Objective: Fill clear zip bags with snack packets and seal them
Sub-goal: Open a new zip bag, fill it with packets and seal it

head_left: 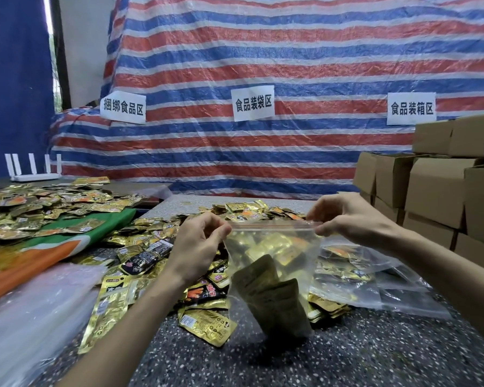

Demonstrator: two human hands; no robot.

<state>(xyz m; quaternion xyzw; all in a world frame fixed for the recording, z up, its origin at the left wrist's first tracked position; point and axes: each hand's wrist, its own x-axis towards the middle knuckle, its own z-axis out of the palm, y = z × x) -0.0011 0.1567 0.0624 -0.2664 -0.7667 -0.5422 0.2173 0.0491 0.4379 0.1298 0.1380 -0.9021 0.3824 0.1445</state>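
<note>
My left hand (pixel 199 244) and right hand (pixel 347 216) pinch the clear plastic zip bag (pixel 271 263) by its top corners. Gold foil snack packets (pixel 274 297) sit inside. I should press evenly along the strip.

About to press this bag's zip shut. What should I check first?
1. The left hand pinches the left end of the zip strip: ok.
2. The right hand pinches its right end: ok.
3. The strip is pulled straight between the hands: ok.
4. The snack packets sit below the strip, inside the zip bag: ok.
5. The strip is closed anywhere along its length: cannot tell.
</note>
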